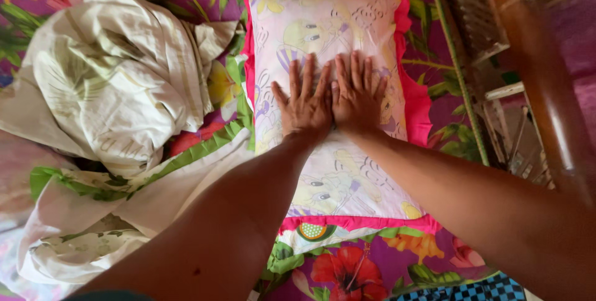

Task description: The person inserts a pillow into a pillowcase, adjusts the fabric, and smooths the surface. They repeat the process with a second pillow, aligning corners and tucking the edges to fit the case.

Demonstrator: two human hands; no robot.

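A rectangular pillow (335, 183) with a pale cartoon-print cover and a bright pink frill lies lengthwise on a purple floral bedsheet (372, 270). Both my hands rest flat on its upper middle, side by side and touching at the thumbs. My left hand (304, 102) has its fingers spread and pointing away from me. My right hand (357, 93) lies palm down beside it, fingers also apart. Neither hand grips anything; both press on the pillow's surface.
A crumpled cream sheet with a leaf pattern (112, 71) is heaped to the left of the pillow, trailing toward me. At the right runs a wooden bed frame (540, 71), with cluttered floor below it. A blue checked cloth (472, 290) shows at the bottom edge.
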